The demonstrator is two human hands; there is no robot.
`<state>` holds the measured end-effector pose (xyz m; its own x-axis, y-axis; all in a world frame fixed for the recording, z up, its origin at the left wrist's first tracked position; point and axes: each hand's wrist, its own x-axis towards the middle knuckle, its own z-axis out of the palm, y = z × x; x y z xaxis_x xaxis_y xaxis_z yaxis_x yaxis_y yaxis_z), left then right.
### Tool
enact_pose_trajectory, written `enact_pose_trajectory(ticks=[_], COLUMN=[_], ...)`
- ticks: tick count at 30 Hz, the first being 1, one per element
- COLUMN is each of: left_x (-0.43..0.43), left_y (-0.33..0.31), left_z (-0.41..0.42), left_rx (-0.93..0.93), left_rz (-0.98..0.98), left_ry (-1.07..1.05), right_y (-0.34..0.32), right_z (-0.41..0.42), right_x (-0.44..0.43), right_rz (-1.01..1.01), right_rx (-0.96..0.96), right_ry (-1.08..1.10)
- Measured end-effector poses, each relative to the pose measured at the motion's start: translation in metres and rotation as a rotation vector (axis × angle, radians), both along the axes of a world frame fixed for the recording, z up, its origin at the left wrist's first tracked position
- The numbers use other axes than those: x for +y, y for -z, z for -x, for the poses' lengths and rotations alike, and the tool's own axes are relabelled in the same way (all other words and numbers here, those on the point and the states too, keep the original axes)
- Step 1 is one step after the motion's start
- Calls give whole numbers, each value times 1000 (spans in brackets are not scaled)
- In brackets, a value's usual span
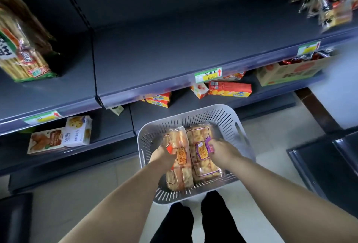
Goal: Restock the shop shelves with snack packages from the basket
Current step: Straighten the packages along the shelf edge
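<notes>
Down at my feet, in the grey basket [193, 110], two snack packages lie side by side and touching. My left hand [161, 155] has its fingers curled round the orange-labelled package [180, 175], and my right hand [222, 149] pinches the side of the purple-labelled package [201, 163]. I judge this to be the pick-up step, with neither of the pair on a shelf yet. Next I must lift both straight up, clear of the basket's slotted wall, then carry them forward over the front lip [155, 92] of the middle shelf [174, 54]. That shelf shows a wide bare stretch right ahead, between the breadstick pack [23, 48] at the left and the small wrappers [327, 0] at the far right, so I reckon there is room for both. The risk, as I see it, is catching a package on the lip near the price tag [208, 75].
</notes>
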<state>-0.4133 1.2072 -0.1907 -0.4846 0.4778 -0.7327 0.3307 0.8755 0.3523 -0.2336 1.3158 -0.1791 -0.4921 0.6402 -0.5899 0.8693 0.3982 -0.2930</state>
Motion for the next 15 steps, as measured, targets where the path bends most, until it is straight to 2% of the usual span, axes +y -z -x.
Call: enact_pose_trajectory(ticks=[10,15], left_x=[1,6], left_y=[55,76], left_z=[-31,-46], left_rx=[21,35], left_rz=[125,153], left_ry=[-243,-375], right_y=[29,33], right_z=[-6,-16], right_x=[33,45], right_rz=[143,145], right_rx=[-48,-43], right_ry=[-176,-257])
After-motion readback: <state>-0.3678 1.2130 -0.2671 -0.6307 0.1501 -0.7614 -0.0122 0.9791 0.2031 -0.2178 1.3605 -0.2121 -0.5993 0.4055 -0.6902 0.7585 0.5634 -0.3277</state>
